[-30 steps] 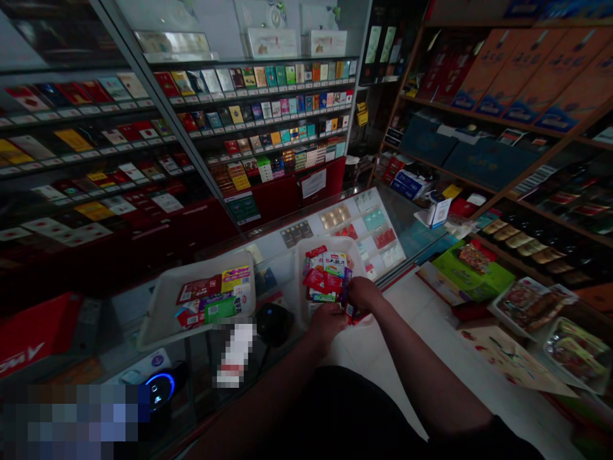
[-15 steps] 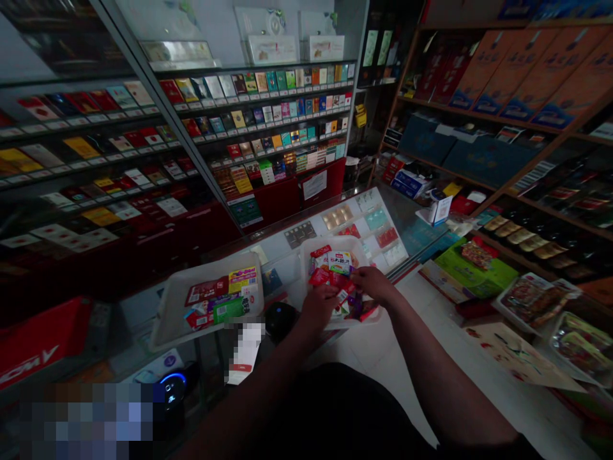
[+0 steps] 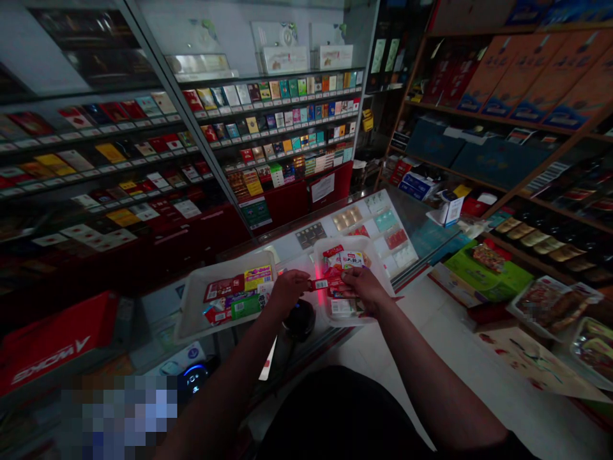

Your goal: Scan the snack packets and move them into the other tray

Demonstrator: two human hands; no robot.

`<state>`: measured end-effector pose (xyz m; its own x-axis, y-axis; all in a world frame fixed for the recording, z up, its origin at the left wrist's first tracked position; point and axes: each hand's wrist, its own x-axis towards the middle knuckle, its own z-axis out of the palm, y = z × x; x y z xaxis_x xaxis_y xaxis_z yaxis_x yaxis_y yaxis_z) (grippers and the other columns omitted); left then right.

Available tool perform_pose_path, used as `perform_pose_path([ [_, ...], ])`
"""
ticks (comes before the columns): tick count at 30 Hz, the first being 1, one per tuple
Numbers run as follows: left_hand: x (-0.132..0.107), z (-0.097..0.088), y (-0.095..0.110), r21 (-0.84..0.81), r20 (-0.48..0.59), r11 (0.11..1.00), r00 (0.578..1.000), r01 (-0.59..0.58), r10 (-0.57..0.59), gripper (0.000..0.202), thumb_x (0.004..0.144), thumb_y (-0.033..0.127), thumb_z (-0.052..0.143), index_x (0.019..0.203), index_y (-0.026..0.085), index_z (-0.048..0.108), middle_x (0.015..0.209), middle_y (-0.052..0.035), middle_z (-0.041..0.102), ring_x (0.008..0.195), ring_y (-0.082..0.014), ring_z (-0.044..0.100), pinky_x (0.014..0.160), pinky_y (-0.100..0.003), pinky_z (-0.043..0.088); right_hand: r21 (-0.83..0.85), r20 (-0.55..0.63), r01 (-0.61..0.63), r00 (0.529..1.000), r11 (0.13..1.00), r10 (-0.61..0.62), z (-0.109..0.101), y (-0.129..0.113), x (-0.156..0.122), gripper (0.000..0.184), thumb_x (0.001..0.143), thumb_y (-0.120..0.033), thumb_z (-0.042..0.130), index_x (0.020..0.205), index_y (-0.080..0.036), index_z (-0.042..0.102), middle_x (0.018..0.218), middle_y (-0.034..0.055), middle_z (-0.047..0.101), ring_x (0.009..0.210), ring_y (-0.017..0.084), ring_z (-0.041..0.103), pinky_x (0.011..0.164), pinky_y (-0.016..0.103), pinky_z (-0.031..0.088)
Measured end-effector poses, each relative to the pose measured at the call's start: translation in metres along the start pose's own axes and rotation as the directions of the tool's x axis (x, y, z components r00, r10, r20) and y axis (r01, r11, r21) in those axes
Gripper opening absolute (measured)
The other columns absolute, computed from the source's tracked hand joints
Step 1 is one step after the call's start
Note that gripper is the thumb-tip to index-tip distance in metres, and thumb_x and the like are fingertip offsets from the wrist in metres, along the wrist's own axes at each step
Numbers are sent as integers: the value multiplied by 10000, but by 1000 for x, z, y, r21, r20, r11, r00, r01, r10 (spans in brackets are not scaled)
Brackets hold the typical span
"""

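Observation:
A small red snack packet (image 3: pixel 320 283) with a white barcode label is stretched between my two hands. My left hand (image 3: pixel 290 289) pinches its left end, and my right hand (image 3: pixel 364 287) has its fingers closed at the right end. Below is the right white plastic tray (image 3: pixel 380 255), holding several colourful snack packets, among them a white one (image 3: pixel 352 258). A red glow falls on this tray's left wall. Just below my left hand stands a black rounded device (image 3: pixel 300 317). The left white tray (image 3: pixel 189 319) contains more packets, including a green one (image 3: pixel 245 306).
The trays stand on a glass counter (image 3: pixel 278 246). A red box (image 3: pixel 57 338) and a device with a blue-lit ring (image 3: pixel 195 378) are at left. Cigarette shelves (image 3: pixel 268 115) line the back. Packaged food (image 3: pixel 546 300) and a green box (image 3: pixel 483 268) lie at right.
My left hand has moved left out of the right tray, with the red packet now drawn out between both hands. A red glow has appeared. The camera view has shifted slightly.

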<state>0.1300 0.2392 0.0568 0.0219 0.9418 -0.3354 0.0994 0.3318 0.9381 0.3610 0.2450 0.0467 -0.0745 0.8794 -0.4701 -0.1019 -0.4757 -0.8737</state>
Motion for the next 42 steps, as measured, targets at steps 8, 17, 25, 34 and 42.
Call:
perform_pose_path([
  [8,28,-47,-22,126,26,985,993,-121,119,227,631,207,732,846,152,686,751,-43,723,688,-164,666,643,-263,501,-164,-10,213,976,963,-218,32,25,8,156,655,-256,698,773,-187,620,640,-37,637,560,128,579,584,256,476],
  [17,42,-57,-56,156,71,972,983,-176,167,235,639,210,682,870,165,691,764,-43,722,725,-180,671,676,-283,511,-497,-116,224,941,839,-319,30,62,20,146,660,-291,710,727,-184,637,720,-7,672,682,160,607,650,267,459],
  [25,38,-53,-56,141,100,972,979,-189,176,270,658,254,695,911,159,689,773,-41,717,712,-179,675,666,-281,499,-542,-182,156,938,826,-296,34,56,3,134,712,-266,697,801,-167,687,761,25,706,700,167,635,648,263,450],
  [34,15,-74,-39,42,-60,985,984,-168,170,317,621,314,705,889,146,686,728,-38,698,630,-154,623,576,-250,448,-528,-167,199,929,826,-331,69,41,2,129,755,-247,673,860,-172,672,674,-6,695,654,159,663,637,254,467],
  [42,-10,-130,-33,59,-258,990,956,-129,140,345,600,335,701,885,140,697,739,-53,716,620,-163,625,574,-262,456,-520,-13,285,940,805,-342,128,33,15,183,792,-204,679,968,-174,641,774,13,721,699,145,689,646,239,485],
])
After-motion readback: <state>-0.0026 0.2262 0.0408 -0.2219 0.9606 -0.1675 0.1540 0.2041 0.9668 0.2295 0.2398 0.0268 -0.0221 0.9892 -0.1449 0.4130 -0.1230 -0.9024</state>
